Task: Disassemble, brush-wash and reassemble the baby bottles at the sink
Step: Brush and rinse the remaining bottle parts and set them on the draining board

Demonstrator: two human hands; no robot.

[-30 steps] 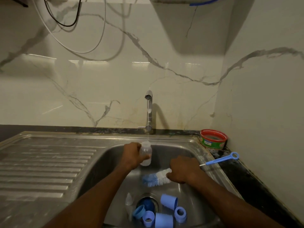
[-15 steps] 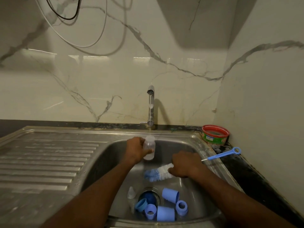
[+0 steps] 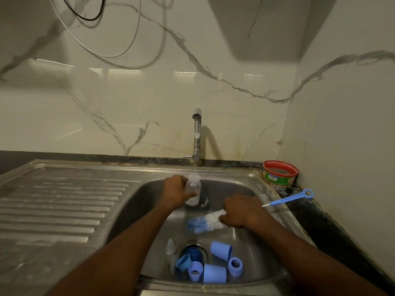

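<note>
Nearest, loose blue plastic caps and collars (image 3: 214,266) and a clear teat (image 3: 170,246) lie round the drain of the stainless steel sink (image 3: 252,186), set aside, in my judgement, as parts awaiting washing. Beyond them, the right hand (image 3: 239,211) has its fingers curled round the blue-and-white bristled bottle brush (image 3: 204,222), the bristles held low and ready. Further back, the left hand (image 3: 176,192) grips the clear plastic baby bottle (image 3: 193,192) upright, mouth beneath the thin stream from the chrome tap (image 3: 196,135), apparently to fill or rinse it. On the dark worktop (image 3: 320,221) at right lie a slim blue nipple brush (image 3: 288,198) and a red-rimmed green tub (image 3: 279,174); its label is illegible.
</note>
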